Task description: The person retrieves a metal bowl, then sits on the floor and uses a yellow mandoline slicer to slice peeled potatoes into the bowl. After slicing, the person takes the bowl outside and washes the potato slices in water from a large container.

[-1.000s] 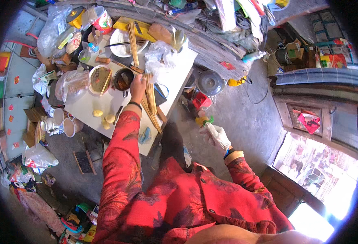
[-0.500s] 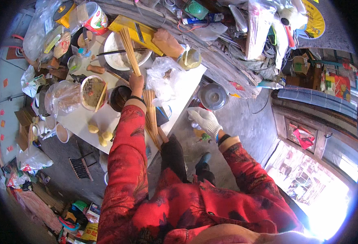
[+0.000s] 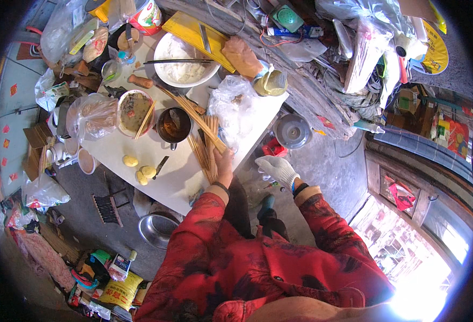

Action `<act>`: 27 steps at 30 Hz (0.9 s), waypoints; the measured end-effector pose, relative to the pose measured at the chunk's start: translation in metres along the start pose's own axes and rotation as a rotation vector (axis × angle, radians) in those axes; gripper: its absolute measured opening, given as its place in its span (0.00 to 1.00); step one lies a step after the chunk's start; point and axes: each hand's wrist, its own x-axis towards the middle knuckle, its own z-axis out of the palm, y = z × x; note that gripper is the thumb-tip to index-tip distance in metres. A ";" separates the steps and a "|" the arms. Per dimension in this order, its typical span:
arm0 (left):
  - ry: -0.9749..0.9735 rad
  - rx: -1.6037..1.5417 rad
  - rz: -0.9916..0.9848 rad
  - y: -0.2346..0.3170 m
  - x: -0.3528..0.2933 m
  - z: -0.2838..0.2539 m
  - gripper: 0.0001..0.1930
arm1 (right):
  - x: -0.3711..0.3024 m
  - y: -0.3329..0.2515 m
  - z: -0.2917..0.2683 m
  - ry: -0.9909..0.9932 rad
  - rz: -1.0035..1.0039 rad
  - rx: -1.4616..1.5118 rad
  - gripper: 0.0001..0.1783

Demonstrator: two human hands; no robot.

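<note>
My left hand (image 3: 224, 162) is bare and closed around a bundle of thin bamboo skewers (image 3: 196, 115) that slants up over the white table (image 3: 172, 185). More skewers (image 3: 207, 147) lie fanned out on the table just beside that hand. My right hand (image 3: 277, 169), in a white glove, hovers off the table's near corner above the floor and holds nothing. Both sleeves are red.
On the table stand a dark metal cup (image 3: 173, 124), a bowl of brown mix (image 3: 133, 110), a white bowl (image 3: 178, 58) with chopsticks across it, a clear plastic bag (image 3: 231, 107), yellow lumps (image 3: 141, 170) and a small knife (image 3: 159, 166). A metal basin (image 3: 156, 228) and a round lid (image 3: 293, 130) lie on the floor.
My left hand has drawn back from the cup toward the table's near edge with the skewers. My gloved right hand has risen from low by the floor to beside the table corner.
</note>
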 end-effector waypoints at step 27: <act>-0.008 -0.067 0.222 0.143 0.230 0.145 0.11 | -0.099 0.113 0.010 0.075 0.378 0.450 0.20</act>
